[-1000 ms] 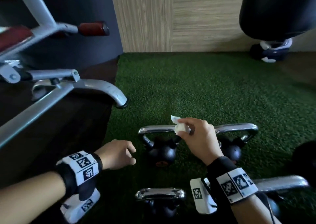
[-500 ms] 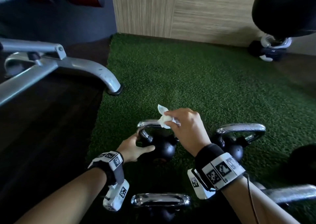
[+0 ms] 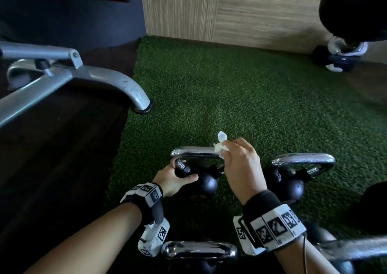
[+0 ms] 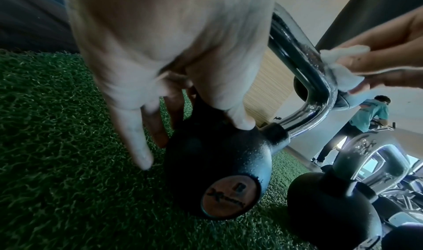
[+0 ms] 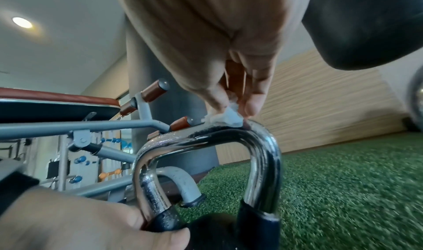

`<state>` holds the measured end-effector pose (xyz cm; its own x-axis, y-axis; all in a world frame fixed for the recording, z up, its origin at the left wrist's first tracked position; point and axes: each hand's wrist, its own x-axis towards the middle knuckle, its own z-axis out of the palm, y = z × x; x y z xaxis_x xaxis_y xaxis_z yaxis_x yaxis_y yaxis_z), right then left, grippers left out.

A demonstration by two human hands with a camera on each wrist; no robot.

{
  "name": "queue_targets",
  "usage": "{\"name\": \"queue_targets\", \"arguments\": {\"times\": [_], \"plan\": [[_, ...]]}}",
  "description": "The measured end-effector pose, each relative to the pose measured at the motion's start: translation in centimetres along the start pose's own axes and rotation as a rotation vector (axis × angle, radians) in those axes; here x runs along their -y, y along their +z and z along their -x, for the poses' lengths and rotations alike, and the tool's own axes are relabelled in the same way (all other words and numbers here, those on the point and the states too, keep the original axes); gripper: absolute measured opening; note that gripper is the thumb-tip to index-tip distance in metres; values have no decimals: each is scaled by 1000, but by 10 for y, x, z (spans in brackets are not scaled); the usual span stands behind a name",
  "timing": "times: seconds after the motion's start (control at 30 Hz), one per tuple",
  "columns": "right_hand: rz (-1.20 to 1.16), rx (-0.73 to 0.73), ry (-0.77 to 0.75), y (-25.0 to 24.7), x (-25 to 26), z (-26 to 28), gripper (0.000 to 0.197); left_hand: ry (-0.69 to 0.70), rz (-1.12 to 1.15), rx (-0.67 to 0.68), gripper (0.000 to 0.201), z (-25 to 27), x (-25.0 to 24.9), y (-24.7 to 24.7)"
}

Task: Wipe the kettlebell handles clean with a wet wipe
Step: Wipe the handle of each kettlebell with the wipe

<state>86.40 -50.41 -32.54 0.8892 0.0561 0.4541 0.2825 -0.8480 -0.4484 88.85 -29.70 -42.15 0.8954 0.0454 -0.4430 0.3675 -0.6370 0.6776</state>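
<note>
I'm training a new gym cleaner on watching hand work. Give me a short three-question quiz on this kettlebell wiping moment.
1. True or false: the wet wipe lies against the chrome handle of the kettlebell being steadied.
2. Which hand pinches the wipe? A) left hand B) right hand
3. Fill in: the kettlebells stand on green ____.

Key
1. True: the right wrist view shows the wipe pressed on the handle's top near its right bend.
2. B; the left hand grips the kettlebell where the handle's left leg meets the ball.
3. Artificial turf.
</note>
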Motion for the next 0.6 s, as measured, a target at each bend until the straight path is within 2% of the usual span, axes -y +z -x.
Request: {"name": "queue_targets", "arguments": {"times": [0.1, 0.23, 0.33, 0.47, 0.53, 0.6], "plan": [[-38, -23, 151, -5, -16, 4, 23, 31, 28, 16, 72, 2, 2, -3], [-58, 2, 179, -4, -25, 4, 19, 62, 23, 55, 95, -7, 8, -4], [-102, 33, 284, 0, -33, 3, 15, 66, -11, 63, 87, -2, 4, -8], [-255, 92, 475, 13, -59, 7, 22, 45, -11, 83, 97, -1, 1, -11], [-345, 83, 529, 19, -64, 11, 16, 38, -8, 92, 94, -1, 1, -12], [-430, 75, 585, 23, -65, 11, 21, 34, 0, 96, 91, 0, 0, -12]]}}
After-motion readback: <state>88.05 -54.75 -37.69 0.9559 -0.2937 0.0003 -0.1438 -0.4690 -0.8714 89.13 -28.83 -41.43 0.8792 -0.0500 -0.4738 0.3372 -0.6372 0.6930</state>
